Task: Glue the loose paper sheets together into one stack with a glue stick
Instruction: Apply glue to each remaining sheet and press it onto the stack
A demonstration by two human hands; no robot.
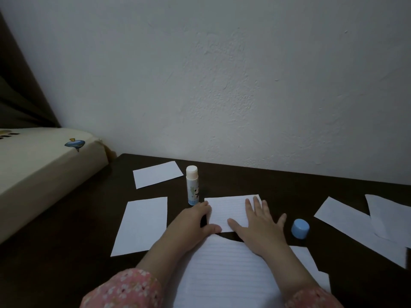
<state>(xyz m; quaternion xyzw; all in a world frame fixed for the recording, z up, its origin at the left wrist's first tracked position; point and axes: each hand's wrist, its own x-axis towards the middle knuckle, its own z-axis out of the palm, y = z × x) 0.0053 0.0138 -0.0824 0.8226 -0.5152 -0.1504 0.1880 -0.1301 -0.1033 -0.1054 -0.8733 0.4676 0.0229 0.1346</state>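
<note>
— Two hands on one small lined sheet [229, 210], in the middle of the dark surface [289, 185]. The right hand [260, 221] lies flat on it with fingers spread straight; the left hand [195, 218] holds the sheet's left edge, thumb on the near corner, fingers curled along the side.

— And the glue stick [192, 185]?

— Standing upright with its cap off, just beyond the left hand's fingertips and beside the sheet's far-left corner. Its blue cap [300, 228] sits on the surface to the right of the right hand, apart from it.

— Other paper?

— Plenty. A larger lined sheet [222, 272] lies nearer the person, partly under both forearms. One blank sheet [142, 225] lies left of the hands, another [156, 174] farther back, left of the glue stick. Overlapping sheets [360, 227] sit at the right edge. Both sleeves [124, 290] are pink and floral. A bed [44, 161] butts against the surface on the left.
</note>
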